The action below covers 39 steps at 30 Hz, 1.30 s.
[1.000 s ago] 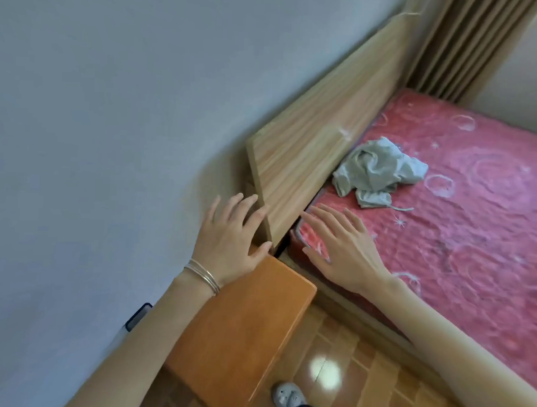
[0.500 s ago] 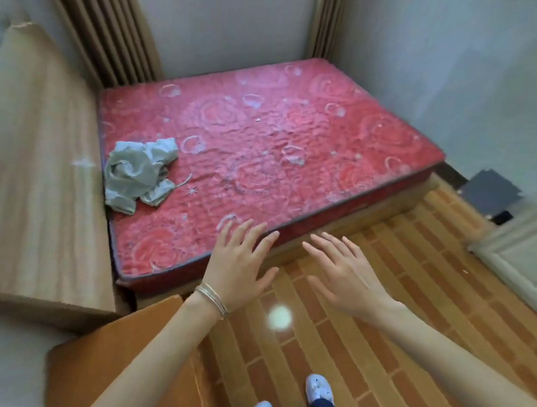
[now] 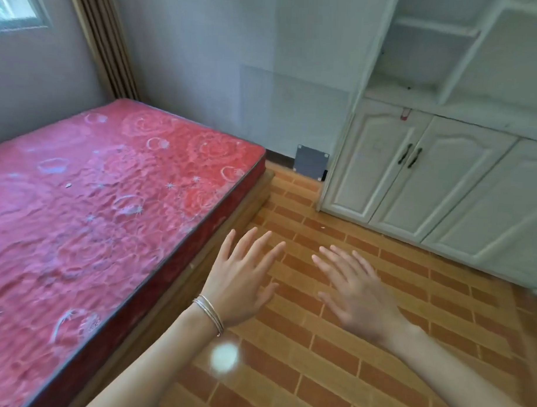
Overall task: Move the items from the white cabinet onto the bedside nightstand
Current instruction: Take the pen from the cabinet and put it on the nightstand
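left hand (image 3: pixel 240 281) is hovering, fingers spread, empty | right hand (image 3: pixel 358 294) is hovering likewise | cabinet (image 3: pixel 384 171) is standing well beyond both hands

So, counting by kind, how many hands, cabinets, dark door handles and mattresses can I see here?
Hands: 2, the left hand and the right hand, both empty
White cabinet: 1
Dark door handles: 2
Red mattress: 1
Total: 6
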Available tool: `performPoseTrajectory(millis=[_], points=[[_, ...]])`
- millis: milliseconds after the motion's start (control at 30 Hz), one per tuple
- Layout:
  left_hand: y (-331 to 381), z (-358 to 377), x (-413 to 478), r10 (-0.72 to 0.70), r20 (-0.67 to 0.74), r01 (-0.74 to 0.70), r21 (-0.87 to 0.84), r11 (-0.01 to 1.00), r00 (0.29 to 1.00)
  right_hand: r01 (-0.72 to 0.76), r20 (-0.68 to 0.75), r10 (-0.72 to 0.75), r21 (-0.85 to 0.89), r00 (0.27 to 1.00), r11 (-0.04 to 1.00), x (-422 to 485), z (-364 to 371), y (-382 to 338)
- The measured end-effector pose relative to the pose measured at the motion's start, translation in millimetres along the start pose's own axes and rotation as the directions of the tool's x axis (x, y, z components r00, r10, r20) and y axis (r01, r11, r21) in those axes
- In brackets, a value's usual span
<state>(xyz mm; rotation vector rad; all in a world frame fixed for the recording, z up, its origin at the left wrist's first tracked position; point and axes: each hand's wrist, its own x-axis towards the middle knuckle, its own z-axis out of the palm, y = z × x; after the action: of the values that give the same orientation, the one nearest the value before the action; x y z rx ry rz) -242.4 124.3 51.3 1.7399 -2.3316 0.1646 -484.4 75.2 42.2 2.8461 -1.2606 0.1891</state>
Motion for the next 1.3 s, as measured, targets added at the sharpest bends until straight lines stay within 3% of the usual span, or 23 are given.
performPoseTrajectory(millis=[167,600,867,1300], points=[[48.9,8.1,71.2,0.118,-0.025,-0.118,0.035,0.992,0.993,-0.02,-0.053,0.021,0.017,0.998,1.0,-21.7,-15.7,83.7],[163.5,23.3,243.9,0.207,-0.065,-0.204,0.057,0.977,0.976,-0.074,-0.157,0.07,-0.02,0.985,0.997,-37.5,-60.1,266.2],[164.2,48.0,331.0,0.261,-0.043,-0.258,0.061,0.964,0.964,-0.128,-0.189,0.121,-0.025,0.974,0.991,-2.5,-40.5,330.9],[94.7,43.0,559.8,0.385,-0.166,-0.367,0.129,0.921,0.908,-0.274,-0.34,0.22,-0.118,0.914,0.954,153.6,-85.0,464.4]])
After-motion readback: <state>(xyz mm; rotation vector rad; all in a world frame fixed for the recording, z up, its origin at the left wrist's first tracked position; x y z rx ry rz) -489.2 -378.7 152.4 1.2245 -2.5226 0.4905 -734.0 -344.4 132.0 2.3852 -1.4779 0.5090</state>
